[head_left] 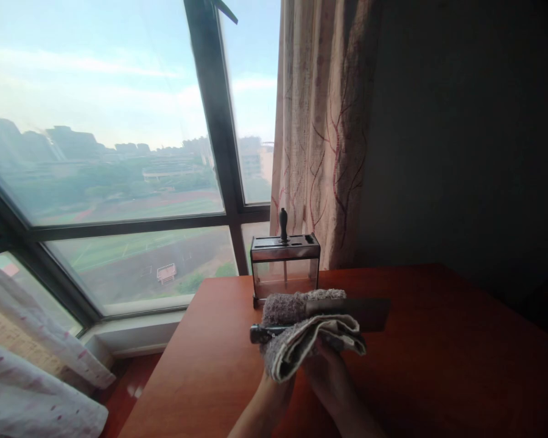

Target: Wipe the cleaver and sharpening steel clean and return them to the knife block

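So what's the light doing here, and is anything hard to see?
In the head view, the window is bright and the scenery hazy; same view, the wall at right is nearly black, the knife dark against the table.

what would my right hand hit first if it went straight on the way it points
First the gray towel, which the right hand touches; then probably the cleaver, though depth is unclear.

Hides much of left hand point(281, 388), right hand point(325, 368) and knife point(371, 312) behind folded cloth point(296, 347); crops bench point(196, 359) at bottom edge.
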### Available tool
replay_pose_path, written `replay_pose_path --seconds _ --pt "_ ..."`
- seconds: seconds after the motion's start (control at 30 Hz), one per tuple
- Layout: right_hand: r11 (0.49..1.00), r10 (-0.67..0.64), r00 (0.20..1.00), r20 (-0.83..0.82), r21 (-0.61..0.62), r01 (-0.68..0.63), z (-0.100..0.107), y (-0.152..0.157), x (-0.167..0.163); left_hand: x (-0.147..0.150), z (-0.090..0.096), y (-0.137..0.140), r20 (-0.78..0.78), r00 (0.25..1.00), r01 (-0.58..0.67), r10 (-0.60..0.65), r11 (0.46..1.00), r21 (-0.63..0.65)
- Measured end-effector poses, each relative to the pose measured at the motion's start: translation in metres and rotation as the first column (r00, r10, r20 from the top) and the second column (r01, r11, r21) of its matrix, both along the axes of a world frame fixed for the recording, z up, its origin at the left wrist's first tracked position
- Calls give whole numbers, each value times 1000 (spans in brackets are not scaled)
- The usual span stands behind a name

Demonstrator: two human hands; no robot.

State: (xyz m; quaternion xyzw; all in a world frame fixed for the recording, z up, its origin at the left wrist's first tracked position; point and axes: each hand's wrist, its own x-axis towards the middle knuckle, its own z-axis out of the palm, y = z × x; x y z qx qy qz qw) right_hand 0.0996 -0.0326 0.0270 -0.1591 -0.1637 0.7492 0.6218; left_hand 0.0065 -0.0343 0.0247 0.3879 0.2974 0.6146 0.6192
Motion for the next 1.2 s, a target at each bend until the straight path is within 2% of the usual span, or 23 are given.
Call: replay_pose_path --seconds 0.17,0.3,0.53,0.73,0.83,1.0,1.07,1.2 --pt "995 -2 999 38 97 -2 7 -3 -2 -15 19 -2 177 984 -5 -1 1000 31" --pt "991 2 995 100 132 -15 8 -6 -2 -26 24 4 228 973 22 -31 999 41" --pt "989 -19 975 223 150 -15 5 -1 1 -44 22 15 375 926 -29 37 999 -26" --pt "987 -18 898 440 149 -54 -4 1 4 -51 26 18 446 892 -52 78 996 -69" --pt "990 -10 896 443 131 -54 -3 2 6 -57 29 19 482 867 -90 125 991 -95" --pt "997 -50 915 399 77 20 1 7 12 -73 34 22 561 799 -140 214 975 -173" --pt "994 -59 888 456 111 9 1 10 16 -79 35 23 578 773 -158 263 961 -226" --pt "962 -72 789 611 250 -106 5 9 21 -86 37 25 601 718 -178 350 928 -328"
